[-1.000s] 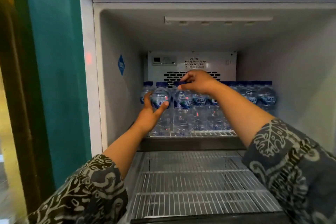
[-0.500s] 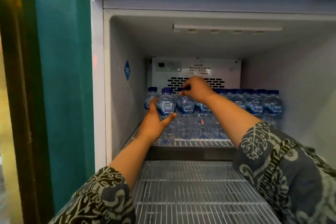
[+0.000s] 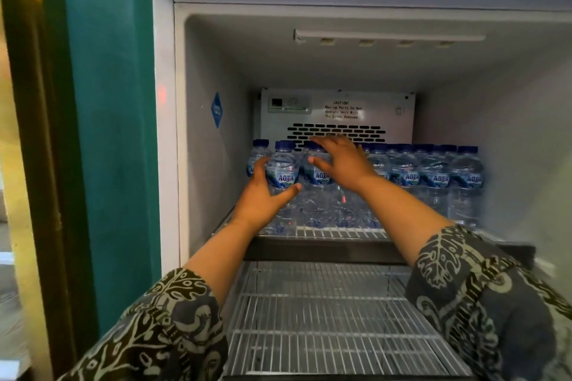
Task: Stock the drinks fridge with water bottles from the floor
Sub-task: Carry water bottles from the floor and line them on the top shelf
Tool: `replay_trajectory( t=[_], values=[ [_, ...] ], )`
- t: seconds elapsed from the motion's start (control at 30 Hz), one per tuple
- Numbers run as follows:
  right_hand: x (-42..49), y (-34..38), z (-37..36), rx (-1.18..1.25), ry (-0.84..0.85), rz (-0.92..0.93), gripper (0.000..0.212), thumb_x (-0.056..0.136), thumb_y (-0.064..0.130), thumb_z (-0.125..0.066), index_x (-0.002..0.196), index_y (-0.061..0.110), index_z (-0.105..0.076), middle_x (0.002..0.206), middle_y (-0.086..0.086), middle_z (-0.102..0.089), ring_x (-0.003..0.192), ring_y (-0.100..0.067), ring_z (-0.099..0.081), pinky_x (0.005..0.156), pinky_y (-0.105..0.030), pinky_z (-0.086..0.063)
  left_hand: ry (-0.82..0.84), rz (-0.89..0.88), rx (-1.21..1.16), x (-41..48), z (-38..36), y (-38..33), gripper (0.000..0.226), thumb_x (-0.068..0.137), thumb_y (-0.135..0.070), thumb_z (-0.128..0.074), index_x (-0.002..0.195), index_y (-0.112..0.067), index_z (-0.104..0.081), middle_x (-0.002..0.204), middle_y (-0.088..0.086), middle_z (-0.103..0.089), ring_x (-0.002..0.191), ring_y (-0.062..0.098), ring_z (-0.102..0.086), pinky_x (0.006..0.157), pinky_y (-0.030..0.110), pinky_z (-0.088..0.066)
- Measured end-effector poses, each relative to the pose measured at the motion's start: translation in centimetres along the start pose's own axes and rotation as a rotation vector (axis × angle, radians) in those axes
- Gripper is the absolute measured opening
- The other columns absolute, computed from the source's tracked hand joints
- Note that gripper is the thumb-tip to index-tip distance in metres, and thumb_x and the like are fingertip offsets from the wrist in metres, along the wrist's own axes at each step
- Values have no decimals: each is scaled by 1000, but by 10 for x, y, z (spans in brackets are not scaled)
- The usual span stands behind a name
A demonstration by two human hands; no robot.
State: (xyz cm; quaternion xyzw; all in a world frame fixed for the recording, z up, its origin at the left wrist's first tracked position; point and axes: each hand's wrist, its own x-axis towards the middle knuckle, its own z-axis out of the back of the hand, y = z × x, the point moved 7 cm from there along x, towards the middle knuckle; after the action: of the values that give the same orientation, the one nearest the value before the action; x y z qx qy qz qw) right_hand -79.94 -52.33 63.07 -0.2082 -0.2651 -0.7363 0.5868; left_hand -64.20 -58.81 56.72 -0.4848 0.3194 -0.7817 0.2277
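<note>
While the fingers (image 3: pixel 259 164) of the left hand (image 3: pixel 263 198) curl round the left flank of the front-left Aqua bottle (image 3: pixel 284 168), with the thumb across its lower front, that bottle stands upright, long axis vertical, at the left end of the upper wire shelf (image 3: pixel 340 231) in the fridge (image 3: pixel 216 71). So the left hand is the nearer one for any settling nudge. Just to its right, the right hand (image 3: pixel 343 164) has straight, spread fingers holding nothing, in front of the neighbouring bottle (image 3: pixel 320 176); whether it touches is unclear. Seven bottles show across the front and more caps sit behind, total uncertain. Two wire shelves show, including the lower wire shelf (image 3: pixel 340 318).
</note>
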Motion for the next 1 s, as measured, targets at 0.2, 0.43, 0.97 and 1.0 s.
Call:
replay_trajectory(
  t=[0.2,0.43,0.97,1.0],
  values=[
    [-35,-9,-17,-57,-18,27,73,92,51,-45,146,44,4,157,2,19,142,-27,25,116,-47,4,30,29,13,-3,1,-4,85,81,-26,-72,145,-23,-15,142,6,-43,129,21,-44,96,22,-36],
    [-43,-18,-28,8,-11,2,77,92,43,-51,145,45,5,157,6,19,141,-28,26,117,-48,2,36,150,-34,2,4,-4,85,80,-17,-73,145,-18,-18,142,11,-41,124,25,-46,93,26,-40],
    [-43,-19,-26,101,-40,9,78,91,37,-56,146,44,-1,157,7,20,143,-26,24,118,-47,-1,123,255,-128,27,-17,8,85,78,-8,-73,142,-20,-19,140,10,-43,118,23,-47,86,33,-40],
    [-43,-19,-26,101,-38,9,79,91,38,-56,146,44,-1,157,7,20,143,-26,24,118,-47,-1,122,257,-126,27,-17,9,85,78,-9,-73,142,-21,-19,140,10,-42,120,24,-47,87,33,-40]
  ],
)
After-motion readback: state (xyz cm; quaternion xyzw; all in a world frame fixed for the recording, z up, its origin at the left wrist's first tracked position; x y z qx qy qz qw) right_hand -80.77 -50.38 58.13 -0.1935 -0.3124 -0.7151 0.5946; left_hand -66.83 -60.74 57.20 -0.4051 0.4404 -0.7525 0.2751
